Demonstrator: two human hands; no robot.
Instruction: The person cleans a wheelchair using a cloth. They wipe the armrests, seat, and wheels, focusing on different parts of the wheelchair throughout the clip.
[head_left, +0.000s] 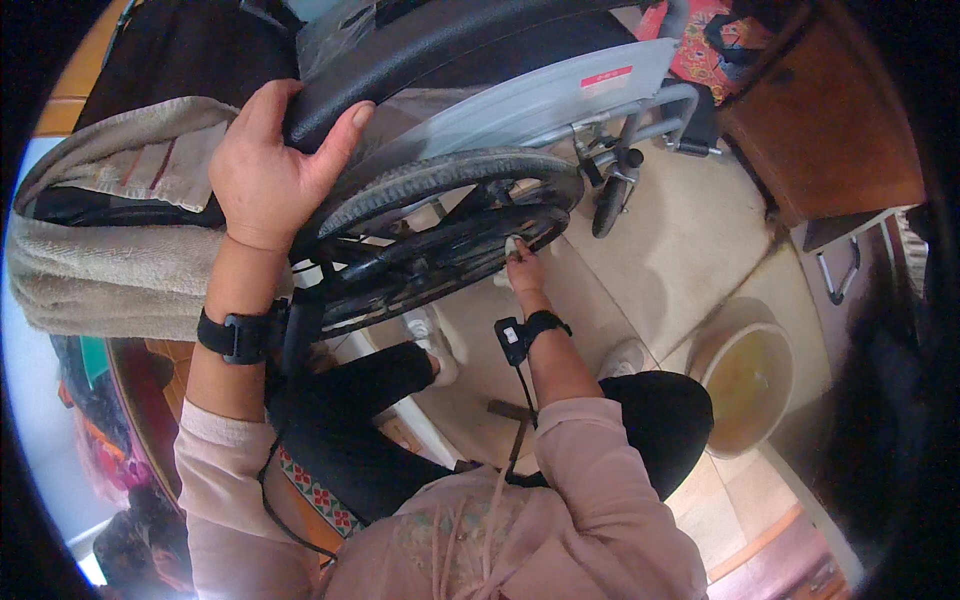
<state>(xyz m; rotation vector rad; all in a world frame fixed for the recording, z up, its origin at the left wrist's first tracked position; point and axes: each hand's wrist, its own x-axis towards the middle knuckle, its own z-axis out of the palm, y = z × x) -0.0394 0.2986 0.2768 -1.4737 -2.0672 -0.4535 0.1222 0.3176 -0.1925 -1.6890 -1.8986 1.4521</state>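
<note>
A wheelchair with a large spoked wheel (420, 259) stands before me, its black tyre (450, 166) dusty. My left hand (274, 165) is wrapped over the rear end of its padded black armrest (420, 52). Lower down, my right hand (523, 266) is at the front part of the wheel's outer rim, fingers closed. Pale material, seemingly a cloth (512, 244), shows at its thumb and under the fingers; most of it is hidden. A beige towel (120, 277) hangs behind my left hand. The grey side panel (525, 90) bears a red and white label.
To the right, a bucket (750, 390) of cloudy yellowish water stands on the tiled floor (675, 225). A small front caster (606, 210) sits ahead of the big wheel. Brown wooden furniture (832, 127) is at the upper right. A black cable (523, 386) hangs from my right wrist strap.
</note>
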